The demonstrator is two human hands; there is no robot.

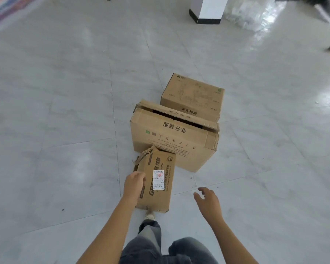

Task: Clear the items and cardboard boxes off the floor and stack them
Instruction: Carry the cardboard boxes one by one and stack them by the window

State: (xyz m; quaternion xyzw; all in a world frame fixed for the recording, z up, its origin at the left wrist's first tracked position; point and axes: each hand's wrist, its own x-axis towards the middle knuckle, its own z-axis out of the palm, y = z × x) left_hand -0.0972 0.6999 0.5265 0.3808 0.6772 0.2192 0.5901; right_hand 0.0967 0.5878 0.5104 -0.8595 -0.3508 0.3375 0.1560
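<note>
A person's left hand (134,182) grips a small cardboard box (161,201) printed "GREENER", fingers (141,177) curled over its left long side beside a white barcode label (158,179) marked in red. The box is tilted, with a torn flap at its far end, and in this view it overlaps the front of a larger carton; whether the two touch cannot be told. A light shoe (150,217) shows under its near end.

The right hand (208,202) hovers to the right, apart from the box, fingers loosely spread and holding nothing.

Two larger cardboard cartons sit mid-floor on the pale tiled floor (65,130). The nearer carton (171,141) has its top flaps partly open and a dark gap between them. The farther carton (193,96) is closed and stands just behind it, to the right, seemingly against it.

At the floor's far side rises a white pillar (208,8) with a black base, clear plastic film (255,14) lying beside it. A striped rug (6,8) shows at the far left corner. Grey trousers (151,248) fill the foreground.
</note>
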